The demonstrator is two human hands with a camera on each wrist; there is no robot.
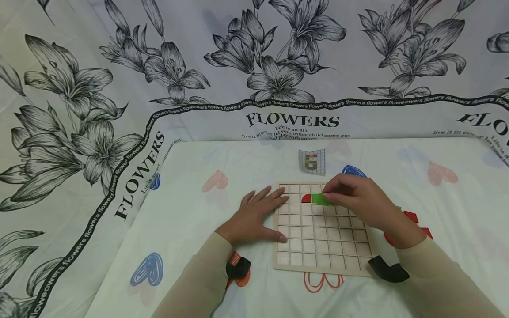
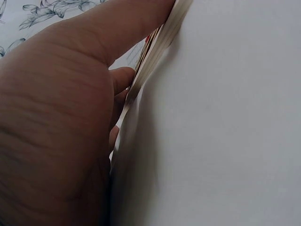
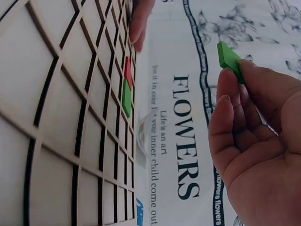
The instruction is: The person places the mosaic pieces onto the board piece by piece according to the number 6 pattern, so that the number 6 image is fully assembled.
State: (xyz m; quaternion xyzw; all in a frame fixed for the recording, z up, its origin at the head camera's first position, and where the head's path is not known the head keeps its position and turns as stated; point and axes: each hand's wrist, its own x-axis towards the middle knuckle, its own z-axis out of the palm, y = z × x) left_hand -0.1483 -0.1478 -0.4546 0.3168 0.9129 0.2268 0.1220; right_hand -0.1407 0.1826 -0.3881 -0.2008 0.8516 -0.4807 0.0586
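A wooden grid board [image 1: 318,245] lies on the light cloth. In its upper rows sit a red tile [image 1: 306,198] with a rounded corner and, right beside it, a green tile [image 3: 126,99]. My right hand [image 1: 358,201] is over the board's upper right part and pinches another green tile [image 3: 229,60] between thumb and fingertips, lifted off the grid in the right wrist view. With fingers spread, my left hand [image 1: 254,221] rests at the board's left edge. The left wrist view shows its thumb against the board's side [image 2: 155,52].
A small printed card [image 1: 312,162] with a coloured grid pattern lies beyond the board. Several red tiles [image 1: 411,216] and a bit of green lie to the right, partly behind my right wrist. Flower-printed cloth [image 1: 278,66] hangs behind the table.
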